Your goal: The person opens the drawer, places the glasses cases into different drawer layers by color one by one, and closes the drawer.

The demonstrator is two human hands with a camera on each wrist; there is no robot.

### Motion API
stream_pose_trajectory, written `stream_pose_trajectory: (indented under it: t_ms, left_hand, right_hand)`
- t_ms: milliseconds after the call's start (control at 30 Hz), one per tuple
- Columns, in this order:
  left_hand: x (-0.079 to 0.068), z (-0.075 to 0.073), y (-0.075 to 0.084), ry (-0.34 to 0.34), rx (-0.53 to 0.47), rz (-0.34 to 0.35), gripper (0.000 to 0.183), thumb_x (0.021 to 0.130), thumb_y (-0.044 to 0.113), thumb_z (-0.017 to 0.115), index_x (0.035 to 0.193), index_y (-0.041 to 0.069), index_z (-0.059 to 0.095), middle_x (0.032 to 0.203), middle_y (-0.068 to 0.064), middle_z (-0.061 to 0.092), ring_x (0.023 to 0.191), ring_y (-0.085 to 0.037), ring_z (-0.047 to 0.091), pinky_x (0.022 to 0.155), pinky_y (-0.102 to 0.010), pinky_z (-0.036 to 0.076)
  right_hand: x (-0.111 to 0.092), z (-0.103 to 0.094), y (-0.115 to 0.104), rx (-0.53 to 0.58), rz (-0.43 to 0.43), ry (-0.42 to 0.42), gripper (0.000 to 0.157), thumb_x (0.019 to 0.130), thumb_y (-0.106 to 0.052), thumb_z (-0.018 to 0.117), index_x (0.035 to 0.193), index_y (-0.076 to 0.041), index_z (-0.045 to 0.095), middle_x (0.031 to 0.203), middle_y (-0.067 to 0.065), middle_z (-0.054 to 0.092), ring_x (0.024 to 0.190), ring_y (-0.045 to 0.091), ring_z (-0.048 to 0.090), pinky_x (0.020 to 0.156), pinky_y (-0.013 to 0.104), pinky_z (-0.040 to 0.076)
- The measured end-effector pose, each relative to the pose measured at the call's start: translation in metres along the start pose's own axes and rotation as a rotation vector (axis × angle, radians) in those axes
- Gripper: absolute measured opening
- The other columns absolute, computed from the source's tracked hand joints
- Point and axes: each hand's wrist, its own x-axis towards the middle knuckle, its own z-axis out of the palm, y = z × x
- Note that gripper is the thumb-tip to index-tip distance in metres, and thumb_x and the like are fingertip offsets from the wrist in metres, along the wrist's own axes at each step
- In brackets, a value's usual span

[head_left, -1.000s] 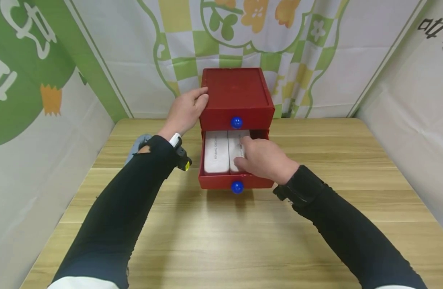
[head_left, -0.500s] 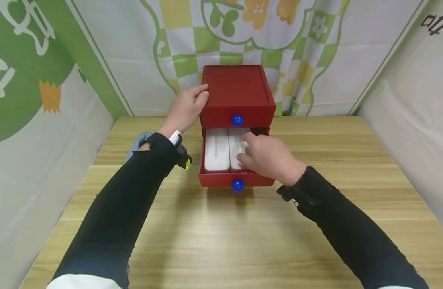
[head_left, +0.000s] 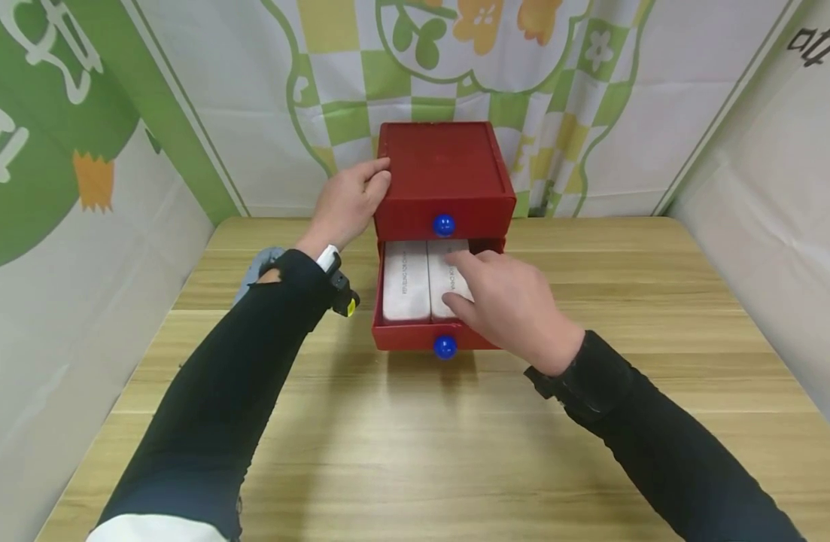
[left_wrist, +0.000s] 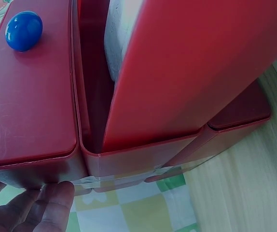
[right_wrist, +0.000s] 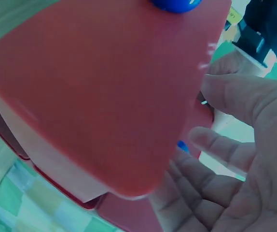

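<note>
A red drawer cabinet (head_left: 448,162) stands at the back of the table, its top drawer closed behind a blue knob (head_left: 444,225). Below it a red drawer (head_left: 401,336) is pulled out, holding two white boxes (head_left: 406,282) side by side with small print. My left hand (head_left: 350,202) rests on the cabinet's upper left side; its fingertips (left_wrist: 56,198) touch that side in the left wrist view. Over the drawer's right part is my right hand (head_left: 512,305), thumb and fingers apart above the right box (head_left: 445,290), which it partly covers. Nothing shows between its fingers in the right wrist view.
A wooden table (head_left: 415,452) carries the cabinet. Behind hangs a green and white checked curtain (head_left: 347,113), close to the cabinet's back. A blue-grey object (head_left: 255,275) lies mostly hidden behind my left wrist. In the left wrist view another red section (left_wrist: 242,108) sits below the pulled-out drawer.
My right hand has shifted slightly right and toward me, showing more of the right box's print. The left hand stays on the cabinet, and the drawer and boxes keep their places.
</note>
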Motion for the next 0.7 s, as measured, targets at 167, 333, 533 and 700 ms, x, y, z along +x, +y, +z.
stream_pose_trajectory:
  t_ms: [167,333,533,700]
  left_hand:
    - [0.0,0.0,0.0,0.001,0.001,-0.003,0.054,0.102,0.045,0.036,0.148,0.018,0.045,0.149,-0.001,0.047,0.134,-0.014,0.042,0.102,-0.035,0.039]
    - [0.0,0.0,0.0,0.005,0.001,-0.007,0.054,0.102,0.045,0.036,0.148,0.018,0.045,0.149,-0.001,0.047,0.134,-0.014,0.042,0.101,-0.035,0.04]
    - [0.0,0.001,-0.001,0.002,-0.004,-0.01,0.055,0.102,0.046,0.036,0.148,0.018,0.045,0.149,-0.001,0.047,0.134,-0.015,0.042,0.103,-0.035,0.039]
    - [-0.001,0.001,-0.001,0.002,-0.01,-0.008,0.055,0.102,0.046,0.036,0.148,0.018,0.045,0.15,-0.001,0.047,0.134,-0.015,0.042,0.1,-0.036,0.04]
  right_hand:
    - [-0.007,-0.002,-0.009,-0.018,-0.096,0.11,0.047,0.082,-0.038,0.074,0.119,-0.011,0.066,0.093,0.008,0.069,0.075,0.02,0.06,0.06,0.035,0.055]
    - [-0.016,0.001,-0.022,-0.029,-0.21,0.173,0.036,0.083,-0.035,0.075,0.11,-0.012,0.07,0.087,0.005,0.067,0.072,0.015,0.06,0.056,0.032,0.054]
    - [-0.028,0.008,-0.035,-0.042,-0.291,0.13,0.032,0.084,-0.038,0.072,0.107,-0.017,0.069,0.088,0.002,0.068,0.069,0.013,0.061,0.058,0.029,0.054]
    - [-0.038,0.017,-0.039,-0.066,-0.32,0.069,0.024,0.086,-0.033,0.072,0.102,-0.017,0.065,0.088,0.003,0.067,0.066,0.014,0.06,0.054,0.03,0.053]
